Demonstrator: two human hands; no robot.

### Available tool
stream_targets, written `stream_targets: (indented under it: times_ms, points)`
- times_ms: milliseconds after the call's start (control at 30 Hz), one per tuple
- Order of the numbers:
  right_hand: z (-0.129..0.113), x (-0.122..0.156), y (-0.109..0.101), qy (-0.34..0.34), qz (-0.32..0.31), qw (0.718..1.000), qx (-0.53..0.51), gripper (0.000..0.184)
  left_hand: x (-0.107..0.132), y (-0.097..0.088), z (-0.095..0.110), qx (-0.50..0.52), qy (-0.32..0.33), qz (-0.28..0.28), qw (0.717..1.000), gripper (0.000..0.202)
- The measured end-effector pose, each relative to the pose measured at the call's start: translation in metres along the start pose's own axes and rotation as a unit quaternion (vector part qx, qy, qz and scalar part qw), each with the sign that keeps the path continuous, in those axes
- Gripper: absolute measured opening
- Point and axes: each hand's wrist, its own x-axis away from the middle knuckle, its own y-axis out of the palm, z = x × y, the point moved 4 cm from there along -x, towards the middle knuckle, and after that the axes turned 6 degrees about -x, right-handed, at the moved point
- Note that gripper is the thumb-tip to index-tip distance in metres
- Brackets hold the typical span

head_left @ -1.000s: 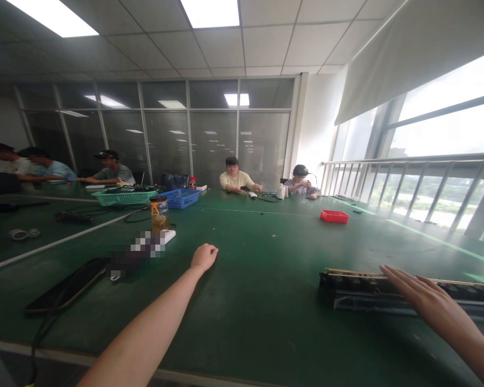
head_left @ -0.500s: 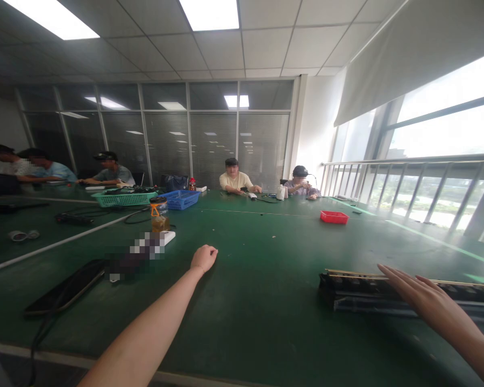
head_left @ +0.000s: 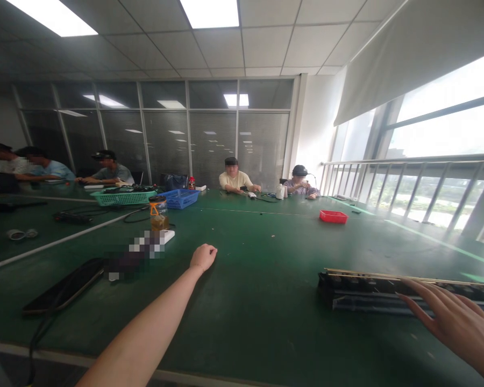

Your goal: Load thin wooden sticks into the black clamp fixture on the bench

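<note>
My left hand [head_left: 204, 256] rests on the green table [head_left: 258, 252] out in front of me, fingers curled into a loose fist with nothing visible in it. My right hand [head_left: 455, 321] hovers at the lower right with its fingers spread, over the near edge of a long black tray [head_left: 358, 293] that has thin wooden strips along its top. The hand holds nothing.
A black phone [head_left: 64, 287] with a cable lies at the left, and a jar [head_left: 158, 214] and white box beyond it. Green [head_left: 123, 198] and blue [head_left: 179, 198] baskets and a red tray [head_left: 333, 216] stand farther off. Several people sit along the far and left sides.
My right hand has drawn back toward me and to the right, off the top of the black tray, and spread its fingers. My left hand has stayed put.
</note>
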Motion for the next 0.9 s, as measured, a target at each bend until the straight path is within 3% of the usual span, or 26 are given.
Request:
stream_targets:
  times_ms: [133, 400, 600, 767, 900]
  points:
    - [-0.011, 0.014, 0.008, -0.003, -0.062, 0.995, -0.075, 0.046, 0.000, -0.001, 0.000, 0.000, 0.001, 0.004, 1.000, 0.032]
    - [-0.020, 0.002, 0.028, 0.115, -0.152, 0.960, -0.205, 0.048, 0.000, -0.001, 0.000, 0.001, 0.000, 0.002, 1.000, 0.031]
    - [-0.019, -0.010, 0.033, 0.160, -0.156, 0.947, -0.231, 0.045, 0.000, -0.003, 0.001, -0.005, 0.000, 0.002, 1.000, 0.031]
    - [-0.017, -0.015, 0.033, 0.156, -0.167, 0.947, -0.228, 0.040, 0.000, -0.004, 0.003, -0.005, 0.002, 0.002, 1.000, 0.031]
    - [-0.028, -0.024, 0.029, 0.150, -0.175, 0.942, -0.243, 0.040, 0.001, -0.005, 0.003, 0.005, -0.002, -0.004, 1.000, 0.032]
